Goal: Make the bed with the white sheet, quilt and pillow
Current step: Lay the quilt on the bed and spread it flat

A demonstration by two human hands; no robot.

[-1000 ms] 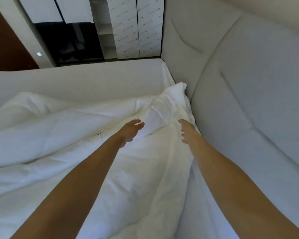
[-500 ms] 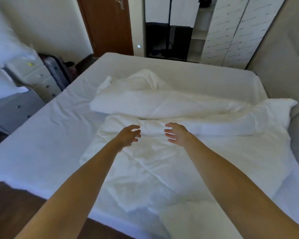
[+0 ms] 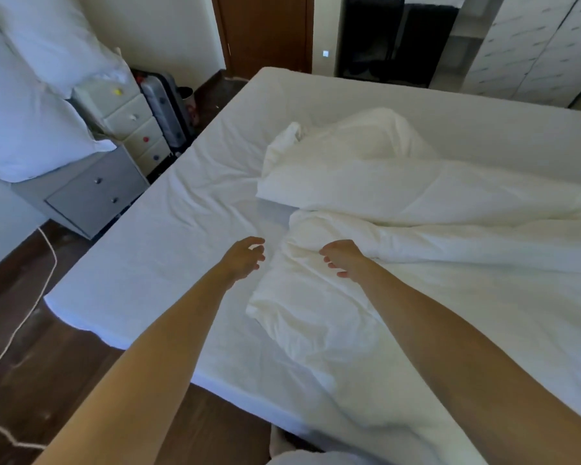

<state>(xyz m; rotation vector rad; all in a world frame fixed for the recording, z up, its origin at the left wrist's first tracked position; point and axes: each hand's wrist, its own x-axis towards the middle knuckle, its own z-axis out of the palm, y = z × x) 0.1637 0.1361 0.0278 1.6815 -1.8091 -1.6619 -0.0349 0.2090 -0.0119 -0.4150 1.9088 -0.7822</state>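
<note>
Furniture is crowded beside the bed: a grey nightstand (image 3: 91, 193), a cream drawer unit (image 3: 130, 124) and a suitcase (image 3: 163, 105). Pillows (image 3: 31, 122) are piled on the nightstand. The rumpled quilt (image 3: 399, 209) is bunched on the white sheet (image 3: 168, 250), cut off rightward. Nothing is held in either grip: left hand (image 3: 244, 258) and right hand (image 3: 342, 256) are hovering, fingers loosely curled.

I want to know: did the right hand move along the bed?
Yes. The right hand left the quilt corner by the headboard, now hovering over its other end.
</note>
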